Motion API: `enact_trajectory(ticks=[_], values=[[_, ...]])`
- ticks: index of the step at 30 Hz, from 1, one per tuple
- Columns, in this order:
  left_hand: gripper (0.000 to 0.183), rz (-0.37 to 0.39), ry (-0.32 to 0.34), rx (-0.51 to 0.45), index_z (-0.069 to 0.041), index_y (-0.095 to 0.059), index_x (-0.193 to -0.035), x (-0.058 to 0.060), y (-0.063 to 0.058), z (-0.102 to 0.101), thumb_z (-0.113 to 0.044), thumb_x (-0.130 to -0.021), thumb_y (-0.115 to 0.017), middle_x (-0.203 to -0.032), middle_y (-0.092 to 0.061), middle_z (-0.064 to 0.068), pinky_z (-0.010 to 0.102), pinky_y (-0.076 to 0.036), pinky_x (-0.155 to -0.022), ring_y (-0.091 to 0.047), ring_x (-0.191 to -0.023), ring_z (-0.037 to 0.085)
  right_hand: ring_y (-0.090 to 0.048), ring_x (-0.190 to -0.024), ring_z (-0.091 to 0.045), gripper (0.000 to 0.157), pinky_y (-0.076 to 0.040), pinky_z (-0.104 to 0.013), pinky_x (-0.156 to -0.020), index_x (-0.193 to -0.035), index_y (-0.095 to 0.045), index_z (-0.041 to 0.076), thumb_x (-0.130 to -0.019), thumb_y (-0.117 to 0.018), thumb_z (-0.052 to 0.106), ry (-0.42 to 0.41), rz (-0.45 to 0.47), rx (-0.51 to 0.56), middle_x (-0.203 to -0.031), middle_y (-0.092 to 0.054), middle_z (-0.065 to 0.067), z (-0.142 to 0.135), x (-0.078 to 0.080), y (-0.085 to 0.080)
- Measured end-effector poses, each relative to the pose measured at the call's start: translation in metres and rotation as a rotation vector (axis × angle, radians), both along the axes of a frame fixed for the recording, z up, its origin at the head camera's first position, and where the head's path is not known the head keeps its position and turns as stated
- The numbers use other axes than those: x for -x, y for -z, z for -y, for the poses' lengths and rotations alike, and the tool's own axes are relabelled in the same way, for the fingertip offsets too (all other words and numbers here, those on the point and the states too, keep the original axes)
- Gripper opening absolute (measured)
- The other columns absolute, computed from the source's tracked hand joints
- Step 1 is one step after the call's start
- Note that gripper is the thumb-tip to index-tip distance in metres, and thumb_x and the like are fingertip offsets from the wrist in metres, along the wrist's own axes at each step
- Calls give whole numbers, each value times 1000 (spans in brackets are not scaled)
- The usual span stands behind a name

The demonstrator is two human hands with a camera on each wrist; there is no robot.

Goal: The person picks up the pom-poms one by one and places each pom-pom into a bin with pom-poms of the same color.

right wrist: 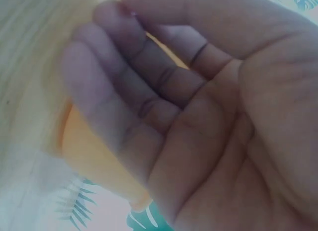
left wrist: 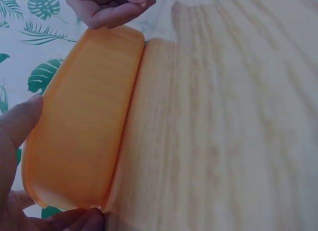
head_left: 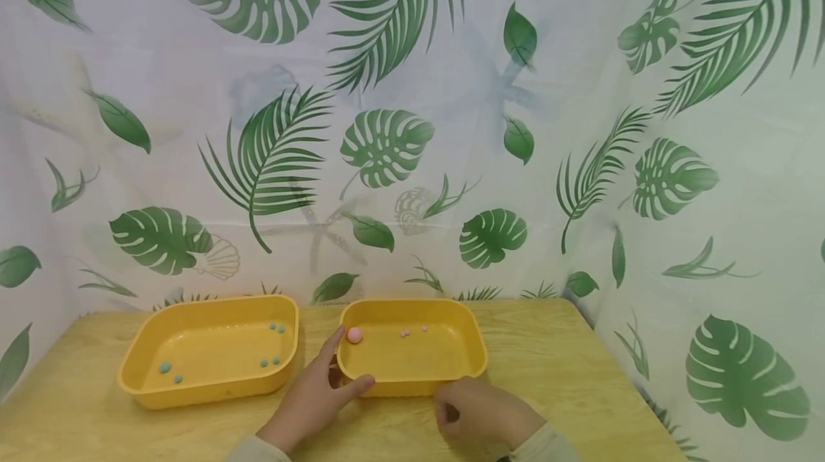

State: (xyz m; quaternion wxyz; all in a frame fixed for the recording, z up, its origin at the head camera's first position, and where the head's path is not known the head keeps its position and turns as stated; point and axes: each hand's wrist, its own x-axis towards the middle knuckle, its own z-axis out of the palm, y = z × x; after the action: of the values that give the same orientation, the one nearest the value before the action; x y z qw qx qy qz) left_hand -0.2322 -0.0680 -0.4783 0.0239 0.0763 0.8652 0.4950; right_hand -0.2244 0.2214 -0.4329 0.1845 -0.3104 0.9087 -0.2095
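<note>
My left hand (head_left: 316, 390) grips the left end of the right-hand yellow tray (head_left: 419, 388), thumb over the front rim and fingers along the side. Inside that tray, a larger pink ball (head_left: 354, 335) lies by the left wall, with tiny pink balls (head_left: 424, 329) toward the back. My right hand (head_left: 480, 408) is just in front of the tray's front right corner, fingers curled and thumb against the index fingertip. A tiny pink piece (right wrist: 133, 13) shows at that pinch in the right wrist view, mostly hidden by the fingers.
Another yellow tray (head_left: 213, 396) stands to the left, holding several small blue-green balls (head_left: 165, 367). Both trays stand on a wood-grain table (head_left: 554, 362). A white leaf-patterned curtain (head_left: 412, 261) rises behind the table and along its right side.
</note>
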Motion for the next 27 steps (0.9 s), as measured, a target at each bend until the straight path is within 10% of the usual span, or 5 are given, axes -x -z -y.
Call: enact_trajectory(ticks=[27], values=[[103,13,8,-11,-20,-21,-166,3,3,1,-58,-88,-76,-141,-63,13,48,-53,-99,-65,-119,23,-50,-65,1,24,-45,-19,-63,-77,-62,23,-94,-71,9,-17,21,10,-70,-55,18,4,3,4]])
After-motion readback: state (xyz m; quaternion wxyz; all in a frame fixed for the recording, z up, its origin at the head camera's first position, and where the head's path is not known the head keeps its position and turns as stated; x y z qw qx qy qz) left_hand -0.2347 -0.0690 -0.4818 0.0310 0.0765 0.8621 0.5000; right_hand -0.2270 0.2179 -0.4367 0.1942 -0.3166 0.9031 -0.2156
